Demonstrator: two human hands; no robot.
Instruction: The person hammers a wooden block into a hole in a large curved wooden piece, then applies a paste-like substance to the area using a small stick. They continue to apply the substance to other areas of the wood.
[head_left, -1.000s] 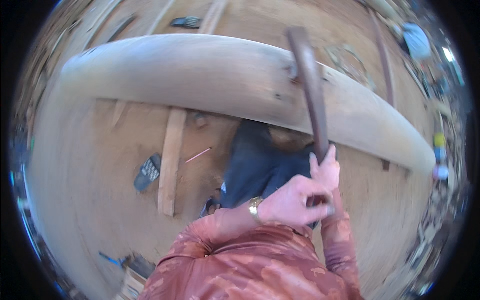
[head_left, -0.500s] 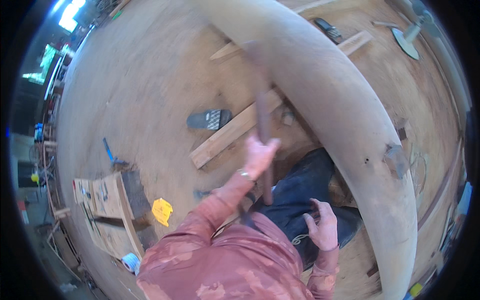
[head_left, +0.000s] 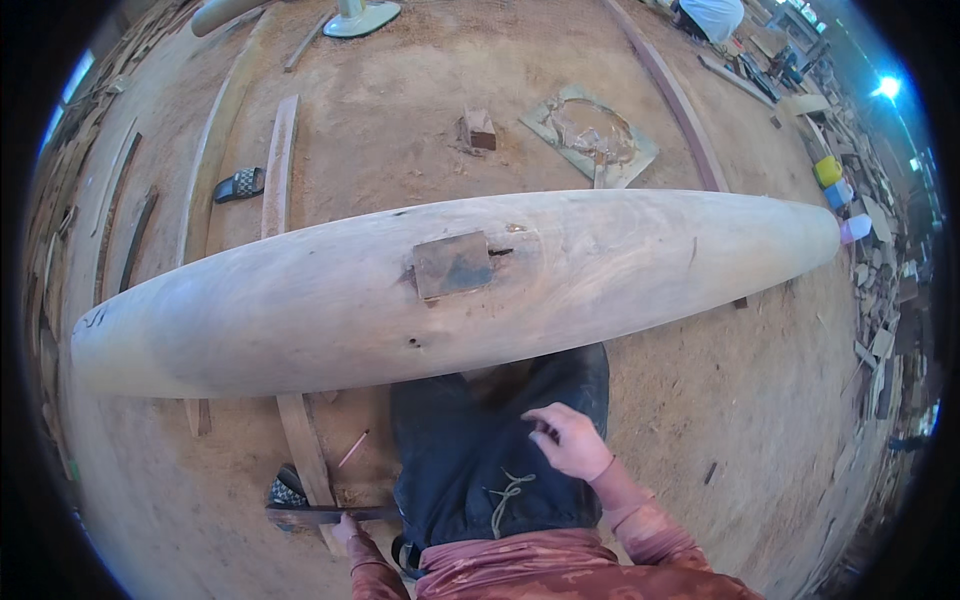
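Observation:
A long, smooth, pale wooden log [head_left: 610, 270], thick in the middle and tapering to both ends, lies crosswise in front of my legs. On its upper side is a rectangular brown piece [head_left: 452, 266]; whether it is inset or lying loose, I cannot tell. Down at my left side, my left hand [head_left: 346, 527] is closed round a dark brown wooden bar [head_left: 378, 513]. Above my lap hovers my right hand [head_left: 570, 442], fingers bent but apart, holding nothing and clear of the log's near side.
Two wooden beams [head_left: 283, 150] pass under the log. A slipper [head_left: 240, 185] lies beyond it, another [head_left: 287, 488] by the bar. A pink pencil-like stick [head_left: 354, 449] is on the floor. Past the log are a small block [head_left: 478, 130] and a square panel [head_left: 590, 130]. Scrap wood [head_left: 880, 330] edges the right.
My view has swung right, so the log now runs crosswise. The bar, raised upright in front of me before, is now held low and level at my left. My right hand stays empty.

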